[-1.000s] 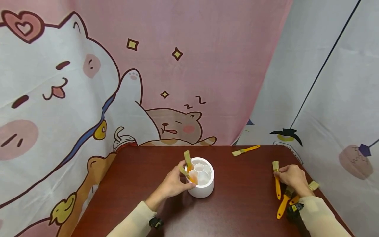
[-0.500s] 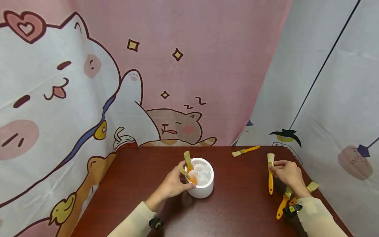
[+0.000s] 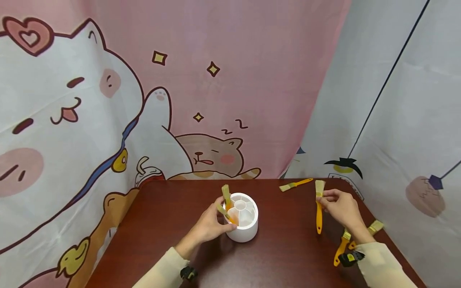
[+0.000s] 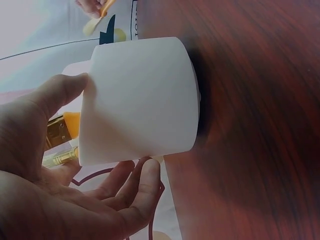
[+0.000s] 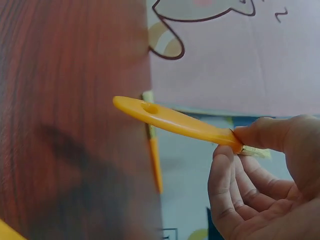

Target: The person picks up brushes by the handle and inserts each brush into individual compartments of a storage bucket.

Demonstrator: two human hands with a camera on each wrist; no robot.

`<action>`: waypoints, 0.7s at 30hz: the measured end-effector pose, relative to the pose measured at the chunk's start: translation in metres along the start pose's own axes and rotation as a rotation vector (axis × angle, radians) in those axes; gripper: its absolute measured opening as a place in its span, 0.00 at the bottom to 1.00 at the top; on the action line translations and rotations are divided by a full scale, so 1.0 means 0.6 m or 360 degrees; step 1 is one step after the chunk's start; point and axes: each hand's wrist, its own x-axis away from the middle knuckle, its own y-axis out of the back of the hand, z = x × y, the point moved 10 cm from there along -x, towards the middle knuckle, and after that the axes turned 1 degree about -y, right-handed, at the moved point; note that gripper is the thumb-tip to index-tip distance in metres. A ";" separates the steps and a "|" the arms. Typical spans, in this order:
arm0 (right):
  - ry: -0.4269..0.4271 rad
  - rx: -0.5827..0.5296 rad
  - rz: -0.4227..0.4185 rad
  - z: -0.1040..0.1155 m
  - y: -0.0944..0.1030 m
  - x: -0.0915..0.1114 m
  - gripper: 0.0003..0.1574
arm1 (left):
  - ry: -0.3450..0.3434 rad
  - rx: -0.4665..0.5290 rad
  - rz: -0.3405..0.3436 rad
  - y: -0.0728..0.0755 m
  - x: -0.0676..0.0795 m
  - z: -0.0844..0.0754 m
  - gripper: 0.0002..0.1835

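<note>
A round white organizer (image 3: 248, 234) with inner compartments stands mid-table. My left hand (image 3: 209, 224) grips its left side, thumb near the front rim and fingers behind, as the left wrist view also shows (image 4: 140, 100). Two yellow-handled paintbrushes, one farther back (image 3: 226, 194) and one in front (image 3: 224, 211), lean in its left compartments, bristles up. On the right, my right hand (image 3: 342, 208) pinches another paintbrush (image 3: 319, 212) near its metal band, bristles up and handle pointing down. In the right wrist view its yellow handle (image 5: 175, 122) extends from thumb and fingertips, over the table.
One paintbrush (image 3: 296, 184) lies at the table's back edge. Two more, a nearer one (image 3: 340, 250) and one partly hidden by the right forearm (image 3: 375, 227), lie on the right. A printed cloth (image 3: 281, 88) hangs behind the brown table (image 3: 288, 256).
My right hand has lifted the paintbrush off the spot by the other brushes and carried it to the left. My left hand stays on the white organizer.
</note>
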 end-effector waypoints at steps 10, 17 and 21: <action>0.0110 -0.0074 -0.0047 0.052 0.002 0.012 0.28 | 0.0006 0.0004 0.0017 0.002 -0.002 -0.002 0.53; 0.0167 -0.0077 -0.0050 0.082 0.002 0.019 0.24 | 0.0004 -0.0001 0.0024 0.001 -0.003 -0.001 0.53; 0.0176 -0.0094 -0.0038 0.090 0.000 0.023 0.25 | 0.0020 0.0009 0.0038 -0.002 -0.004 0.004 0.53</action>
